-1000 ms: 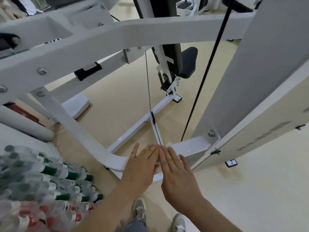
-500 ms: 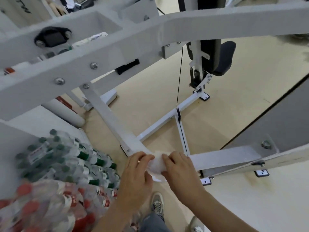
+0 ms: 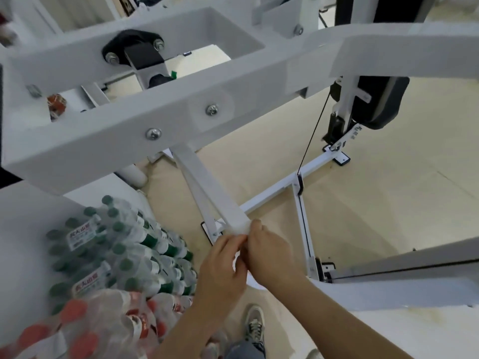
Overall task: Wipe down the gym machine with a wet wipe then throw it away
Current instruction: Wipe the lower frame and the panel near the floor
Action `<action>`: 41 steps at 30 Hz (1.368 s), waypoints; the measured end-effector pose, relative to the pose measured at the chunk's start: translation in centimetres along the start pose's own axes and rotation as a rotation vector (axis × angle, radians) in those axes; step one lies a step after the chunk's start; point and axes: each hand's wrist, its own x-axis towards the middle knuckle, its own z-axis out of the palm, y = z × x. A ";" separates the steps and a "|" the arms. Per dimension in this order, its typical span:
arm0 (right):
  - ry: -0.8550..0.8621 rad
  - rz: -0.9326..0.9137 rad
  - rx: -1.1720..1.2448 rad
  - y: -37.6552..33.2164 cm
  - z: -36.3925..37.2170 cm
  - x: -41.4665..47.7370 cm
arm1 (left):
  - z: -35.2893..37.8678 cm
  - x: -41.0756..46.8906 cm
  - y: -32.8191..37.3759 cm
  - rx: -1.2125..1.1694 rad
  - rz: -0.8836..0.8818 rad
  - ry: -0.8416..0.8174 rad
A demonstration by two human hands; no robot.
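The white gym machine fills the view, with a thick upper beam (image 3: 181,99) and a slanted white strut (image 3: 207,182) running down toward me. At the strut's lower end sits a bunched white wet wipe (image 3: 241,227). My left hand (image 3: 223,265) and my right hand (image 3: 269,252) meet just below it, fingers curled and pinching the wipe between them. Most of the wipe is hidden behind my fingers. A black cable (image 3: 313,136) drops to the floor frame (image 3: 280,187).
Shrink-wrapped packs of green-capped water bottles (image 3: 116,244) and red-capped bottles (image 3: 77,330) lie at the lower left, close to my left arm. A black seat pad (image 3: 381,102) stands at the upper right. A grey panel (image 3: 404,270) crosses the lower right. My shoes (image 3: 255,325) are on the beige floor.
My hands went from lying flat on the low frame to curling round the white wipe and gathering it. The view shifted left and down, bringing the upper beam closer.
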 end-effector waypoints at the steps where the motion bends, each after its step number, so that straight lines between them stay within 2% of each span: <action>1: -0.037 -0.024 0.032 -0.3 -0.2 0.8 | -0.2 0.7 -0.5 -0.001 -0.013 0.002; 3: -0.146 -0.069 0.153 -0.3 -0.8 1.9 | -0.7 1.9 -1.6 0.051 -0.006 -0.016; 7: -0.409 -0.043 0.410 2.0 -2.5 1.9 | -1.6 3.6 -3.6 0.327 0.265 -0.113; 9: -0.397 -0.048 0.360 2.8 -3.1 1.0 | -1.9 4.5 -4.7 0.417 0.345 -0.124; 12: -0.225 -0.081 0.281 2.0 -3.2 -0.3 | -2.6 6.0 -6.2 0.450 0.321 -0.106; 14: -0.163 -0.068 0.341 0.7 -3.0 -0.4 | -3.1 6.8 -5.7 0.326 0.168 -0.098; 16: -0.131 -0.059 0.361 -0.2 -2.5 0.0 | -3.0 6.9 -4.5 -0.032 -0.211 -0.070; 18: -0.114 -0.022 0.402 -0.1 -2.2 0.7 | -2.5 6.8 -3.6 -0.503 -0.621 0.010; 20: -0.141 0.032 0.505 0.3 -2.1 1.3 | -2.1 7.2 -3.2 -0.630 -0.778 0.015; 22: -0.185 0.084 0.586 0.7 -2.2 1.7 | -1.4 7.8 -2.9 -0.706 -0.853 -0.015; 26: -0.208 0.179 0.708 0.7 -2.2 2.7 | -0.5 8.8 -2.8 -0.946 -0.964 0.030; 28: -0.202 0.212 0.700 0.3 -2.1 3.4 | -0.1 8.6 -3.1 -1.130 -0.999 0.055; 31: -0.229 0.167 0.618 -0.7 -2.2 3.9 | 0.5 7.3 -2.4 -1.258 -1.024 0.102; 34: -0.279 0.089 0.527 -0.1 -2.7 3.5 | 1.2 5.7 -1.5 -1.283 -1.055 0.062; 38: -0.375 0.103 0.417 2.6 -2.8 1.0 | 1.4 5.0 -1.0 -1.166 -1.057 0.043; 39: -0.361 0.100 0.352 2.9 -2.8 0.3 | 1.2 5.3 -0.9 -1.145 -1.060 0.049; 41: -0.231 0.048 0.181 2.4 -2.6 -0.5 | 0.8 6.4 -0.9 -1.121 -1.061 0.081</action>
